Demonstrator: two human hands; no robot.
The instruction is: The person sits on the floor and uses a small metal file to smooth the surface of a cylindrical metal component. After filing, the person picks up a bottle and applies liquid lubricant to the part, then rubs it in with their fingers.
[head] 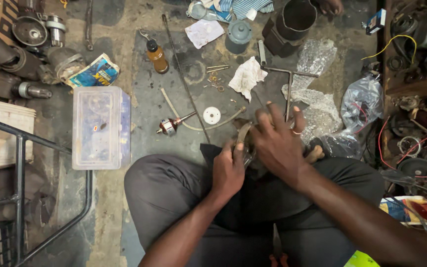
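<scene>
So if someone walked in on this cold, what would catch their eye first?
Probably the two hands at centre: the left hand grips a curved metal strip, and the right hand is spread over the part beneath it. Next, the clear plastic box on the floor to the left. Then the small parts ahead of the knees: a white gear, a motor rotor and an amber bottle.

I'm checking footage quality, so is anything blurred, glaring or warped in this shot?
Head view: the right hand is slightly motion-blurred; the left hand is sharper; glare whitens the clear plastic box; straight edges bow near the frame corners, and the lower corners fall into shadow.
</scene>
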